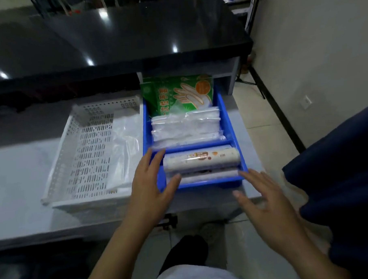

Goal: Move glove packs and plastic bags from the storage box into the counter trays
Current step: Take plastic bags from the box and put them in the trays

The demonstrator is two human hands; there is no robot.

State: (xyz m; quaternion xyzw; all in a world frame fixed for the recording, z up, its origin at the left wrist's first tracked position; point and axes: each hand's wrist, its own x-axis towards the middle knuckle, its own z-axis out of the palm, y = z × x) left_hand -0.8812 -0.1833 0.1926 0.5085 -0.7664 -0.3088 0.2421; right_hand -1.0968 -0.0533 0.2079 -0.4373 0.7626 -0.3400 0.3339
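A blue tray [226, 118] stands on the grey counter. At its back leans a green glove pack [177, 93]; in front of it lie clear plastic bag packs [186, 126]. The front compartment holds a white bag roll [201, 159] with another roll below it. My left hand [151, 183] rests on the tray's front left corner, fingers spread, thumb near the lower roll. My right hand [266, 201] hovers open just off the tray's front right corner, touching nothing. A white perforated tray [84, 148] to the left holds a clear plastic bag [126, 146].
A glossy black raised countertop [111, 43] overhangs the back of the grey counter [17, 167]. A dark blue sleeve [338, 174] of another person fills the right side. Tiled floor and my foot show below the counter edge.
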